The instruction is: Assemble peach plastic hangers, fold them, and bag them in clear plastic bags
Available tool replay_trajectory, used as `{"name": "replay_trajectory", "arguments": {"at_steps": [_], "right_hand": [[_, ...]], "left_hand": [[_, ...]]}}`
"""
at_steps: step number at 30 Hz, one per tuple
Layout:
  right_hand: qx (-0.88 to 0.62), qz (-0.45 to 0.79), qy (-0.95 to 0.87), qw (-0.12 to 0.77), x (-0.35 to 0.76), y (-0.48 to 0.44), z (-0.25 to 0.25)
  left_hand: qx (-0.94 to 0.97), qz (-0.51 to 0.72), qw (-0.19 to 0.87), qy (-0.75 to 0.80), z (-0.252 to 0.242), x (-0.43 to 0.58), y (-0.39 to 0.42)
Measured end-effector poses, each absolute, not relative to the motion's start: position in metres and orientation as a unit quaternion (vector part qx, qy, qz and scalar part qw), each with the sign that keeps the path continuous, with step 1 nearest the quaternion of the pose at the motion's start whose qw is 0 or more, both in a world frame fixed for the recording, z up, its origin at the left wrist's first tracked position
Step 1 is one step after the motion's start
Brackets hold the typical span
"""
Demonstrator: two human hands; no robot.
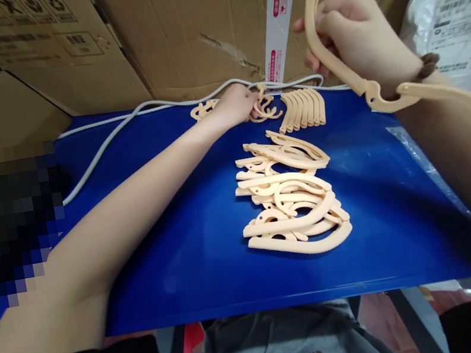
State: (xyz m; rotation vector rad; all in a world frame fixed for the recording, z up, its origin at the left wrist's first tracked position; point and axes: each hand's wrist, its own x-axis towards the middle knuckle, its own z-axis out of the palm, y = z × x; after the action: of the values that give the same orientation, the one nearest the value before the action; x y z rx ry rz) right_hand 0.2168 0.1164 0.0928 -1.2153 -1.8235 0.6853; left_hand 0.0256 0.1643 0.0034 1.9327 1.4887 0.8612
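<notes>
My left hand (236,104) reaches to the back of the blue table, its fingers closed at a group of small beige hook pieces (267,109); what they pinch is too small to tell. Raised at the right, my right hand (349,31) is closed on a jointed beige hanger (334,66), whose far arm hangs across my wrist. Several beige arm pieces (303,108) stand side by side in a row right of the hooks. Nearer to me lies a pile of folded beige hangers (293,227). More small beige pieces (203,110) lie left of my left hand.
Cardboard boxes (192,27) wall off the back and left of the blue table (179,270). A white cable (108,143) runs along the rear edge. Plastic-wrapped goods with labels (458,24) are at the right.
</notes>
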Motion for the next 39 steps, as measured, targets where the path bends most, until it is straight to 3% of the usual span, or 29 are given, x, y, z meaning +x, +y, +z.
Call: {"name": "replay_trajectory", "arguments": {"at_steps": [5, 8, 11, 14, 16, 19, 22, 24, 26, 29, 32, 35, 39], "right_hand": [[-0.482, 0.294, -0.672, 0.479, 0.214, 0.123, 0.090], [-0.484, 0.289, -0.623, 0.542, 0.217, 0.136, 0.087], [-0.490, 0.259, -0.587, 0.590, 0.223, 0.145, 0.085], [-0.478, 0.168, -0.616, 0.603, 0.230, 0.144, 0.087], [-0.489, 0.029, -0.686, 0.538, 0.233, 0.135, 0.090], [-0.519, -0.206, -0.771, 0.306, 0.231, 0.118, 0.092], [-0.505, -0.257, -0.809, 0.157, 0.220, 0.106, 0.087], [-0.493, -0.233, -0.829, 0.120, 0.212, 0.105, 0.079], [-0.507, -0.182, -0.830, 0.142, 0.206, 0.107, 0.071], [-0.529, -0.011, -0.813, 0.243, 0.203, 0.113, 0.063], [-0.521, 0.129, -0.803, 0.260, 0.207, 0.120, 0.062], [-0.525, 0.202, -0.774, 0.290, 0.221, 0.128, 0.067], [-0.532, 0.186, -0.738, 0.372, 0.239, 0.141, 0.078]], "left_hand": [[0.724, 0.298, 0.158, 0.601, 0.003, 0.025, 0.161], [0.695, 0.333, 0.331, 0.545, 0.023, 0.023, 0.147], [0.686, 0.293, 0.494, 0.446, 0.050, 0.017, 0.132], [0.683, 0.316, 0.530, 0.391, 0.072, 0.010, 0.120], [0.668, 0.358, 0.512, 0.404, 0.079, 0.008, 0.115], [0.638, 0.392, 0.493, 0.443, 0.081, 0.009, 0.110], [0.640, 0.366, 0.509, 0.445, 0.077, 0.012, 0.110], [0.656, 0.340, 0.510, 0.441, 0.074, 0.014, 0.110], [0.683, 0.323, 0.475, 0.451, 0.069, 0.018, 0.109], [0.722, 0.354, 0.335, 0.490, 0.060, 0.029, 0.105], [0.739, 0.405, 0.225, 0.490, 0.054, 0.034, 0.105], [0.729, 0.404, 0.208, 0.512, 0.051, 0.020, 0.117], [0.705, 0.352, 0.232, 0.571, 0.044, -0.019, 0.142]]}}
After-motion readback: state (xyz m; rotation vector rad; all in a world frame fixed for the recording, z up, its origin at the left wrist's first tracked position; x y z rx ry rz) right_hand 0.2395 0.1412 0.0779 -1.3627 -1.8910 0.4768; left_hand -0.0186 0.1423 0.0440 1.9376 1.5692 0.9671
